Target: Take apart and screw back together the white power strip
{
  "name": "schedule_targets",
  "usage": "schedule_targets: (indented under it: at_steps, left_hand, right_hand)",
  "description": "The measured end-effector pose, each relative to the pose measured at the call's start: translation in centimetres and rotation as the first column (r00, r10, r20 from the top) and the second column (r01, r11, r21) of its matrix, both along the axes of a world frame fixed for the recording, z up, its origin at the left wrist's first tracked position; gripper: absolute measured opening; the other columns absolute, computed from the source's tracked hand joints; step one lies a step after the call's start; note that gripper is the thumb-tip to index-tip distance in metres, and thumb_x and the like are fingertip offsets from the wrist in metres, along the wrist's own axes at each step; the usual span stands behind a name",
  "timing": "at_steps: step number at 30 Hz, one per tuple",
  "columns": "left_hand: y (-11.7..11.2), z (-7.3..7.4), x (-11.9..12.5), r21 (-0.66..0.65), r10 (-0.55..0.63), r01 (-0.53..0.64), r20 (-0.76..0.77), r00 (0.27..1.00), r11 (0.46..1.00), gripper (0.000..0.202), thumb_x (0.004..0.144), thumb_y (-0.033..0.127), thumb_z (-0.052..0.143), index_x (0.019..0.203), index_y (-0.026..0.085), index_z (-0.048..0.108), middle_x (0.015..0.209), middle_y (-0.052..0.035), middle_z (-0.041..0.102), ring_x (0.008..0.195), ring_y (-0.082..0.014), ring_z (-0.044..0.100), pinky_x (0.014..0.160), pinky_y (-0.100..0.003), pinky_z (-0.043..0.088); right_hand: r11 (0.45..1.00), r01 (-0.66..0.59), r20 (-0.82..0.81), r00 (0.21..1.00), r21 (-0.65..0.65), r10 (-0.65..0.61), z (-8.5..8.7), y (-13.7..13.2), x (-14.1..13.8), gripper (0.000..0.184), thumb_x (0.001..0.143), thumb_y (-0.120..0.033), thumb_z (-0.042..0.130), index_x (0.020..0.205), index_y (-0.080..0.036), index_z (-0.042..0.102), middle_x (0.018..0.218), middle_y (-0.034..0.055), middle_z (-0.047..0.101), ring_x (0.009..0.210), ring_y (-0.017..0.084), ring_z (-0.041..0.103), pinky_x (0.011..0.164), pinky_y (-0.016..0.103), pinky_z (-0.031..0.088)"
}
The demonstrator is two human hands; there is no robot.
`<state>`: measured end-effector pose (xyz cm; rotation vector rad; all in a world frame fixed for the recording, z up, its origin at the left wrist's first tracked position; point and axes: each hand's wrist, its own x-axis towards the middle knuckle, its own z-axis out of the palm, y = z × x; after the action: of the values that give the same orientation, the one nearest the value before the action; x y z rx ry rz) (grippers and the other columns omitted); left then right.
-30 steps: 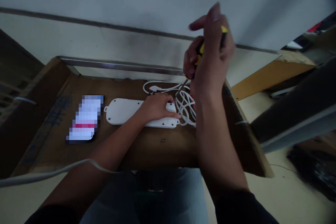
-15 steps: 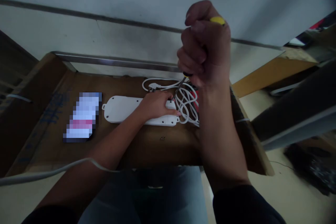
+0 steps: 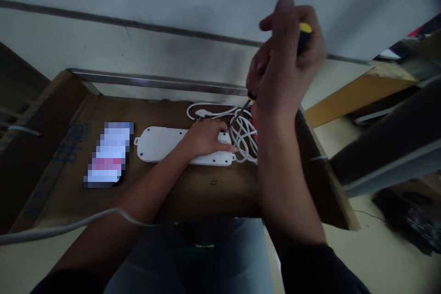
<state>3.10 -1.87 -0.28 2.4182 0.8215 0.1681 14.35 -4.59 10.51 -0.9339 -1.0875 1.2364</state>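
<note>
**Screwdriver at the power strip's near-right corner, small screws loose on the cardboard**

The white power strip (image 3: pixel 161 145) lies flat in the middle of a brown cardboard sheet (image 3: pixel 193 197), its cover in place. The left hand (image 3: pixel 206 139) rests open on its right end, fingers spread and pressing down. The right hand (image 3: pixel 287 57) is closed around the yellow-handled screwdriver (image 3: pixel 305 32), raised high, with the thin shaft angled down to the strip's far-right corner. The tip seems to meet a screw hole there, though the view is not sharp enough to be sure.

Two tiny screws (image 3: pixel 214 182), as far as can be told, lie near the strip. There is one strip, one screwdriver, one white cord (image 3: pixel 244 135) coiled at the right, and one plug (image 3: pixel 203 113) at the far side. One pixelated flat object (image 3: pixel 108 155) lies to the left.
</note>
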Motion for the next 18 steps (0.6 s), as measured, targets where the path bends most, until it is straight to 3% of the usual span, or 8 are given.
schedule_targets:
  at_steps: [5,8,11,13,15,18]
  left_hand:
    - [0.2,-0.1,-0.1,0.007,-0.014,0.014,0.020,1.000,1.000,0.065,0.075,0.074,0.075,0.115,0.024,0.071,0.126,-0.0095,0.075,0.119,-0.0354,0.069,0.098,-0.046,0.053]
    - [0.2,-0.2,-0.1,0.008,-0.013,0.013,0.019,1.000,1.000,0.065,0.075,0.074,0.075,0.115,0.023,0.071,0.124,-0.0099,0.075,0.118,-0.0346,0.069,0.097,-0.045,0.054]
    - [0.1,-0.2,-0.1,0.004,-0.009,0.009,0.016,1.000,1.000,0.064,0.076,0.074,0.074,0.115,0.024,0.071,0.124,-0.0098,0.075,0.118,-0.0343,0.069,0.097,-0.044,0.053]
    - [0.1,-0.2,-0.1,0.008,-0.007,0.007,0.023,1.000,1.000,0.063,0.077,0.075,0.073,0.114,0.024,0.071,0.124,-0.0088,0.075,0.119,-0.0340,0.069,0.098,-0.045,0.053]
    - [0.0,-0.2,-0.1,0.009,0.007,-0.007,0.025,1.000,1.000,0.062,0.078,0.076,0.071,0.113,0.025,0.072,0.125,-0.0080,0.075,0.119,-0.0343,0.068,0.099,-0.045,0.053]
    - [-0.1,-0.2,-0.1,-0.002,0.037,-0.037,0.018,0.999,0.999,0.064,0.077,0.076,0.072,0.114,0.025,0.072,0.126,-0.0080,0.075,0.119,-0.0348,0.068,0.098,-0.046,0.053]
  right_hand:
    - [0.987,-0.062,-0.015,0.998,0.151,0.065,1.0,0.8,1.5,0.033,0.080,-0.050,0.072,0.086,-0.029,0.047,0.059,-0.0090,0.047,0.038,0.009,0.036,0.032,0.022,0.028]
    - [0.934,-0.114,-0.049,0.989,0.339,0.139,1.1,1.0,2.2,0.031,0.078,-0.043,0.069,0.079,-0.028,0.042,0.055,-0.0121,0.045,0.032,0.004,0.014,0.027,0.019,0.012]
    - [0.905,-0.142,-0.055,0.983,0.400,0.178,1.0,0.5,1.5,0.019,0.084,-0.034,0.062,0.077,-0.026,0.047,0.045,-0.0157,0.028,0.034,0.003,-0.004,0.028,0.017,0.000]
    - [0.924,-0.056,-0.068,0.994,0.379,0.088,1.0,-0.2,0.5,0.012,0.087,-0.029,0.061,0.079,-0.024,0.055,0.045,-0.0155,0.020,0.038,0.004,-0.007,0.030,0.017,0.000]
    - [0.924,0.115,-0.108,0.991,0.364,-0.081,1.1,-0.7,-0.5,0.010,0.087,-0.026,0.062,0.078,-0.022,0.060,0.047,-0.0144,0.018,0.042,0.004,-0.005,0.033,0.020,0.000]
    - [0.866,0.333,-0.104,0.942,0.372,-0.318,1.4,-1.0,-0.5,0.013,0.090,-0.025,0.061,0.077,-0.023,0.063,0.048,-0.0116,0.021,0.041,0.006,0.004,0.036,0.026,0.004]
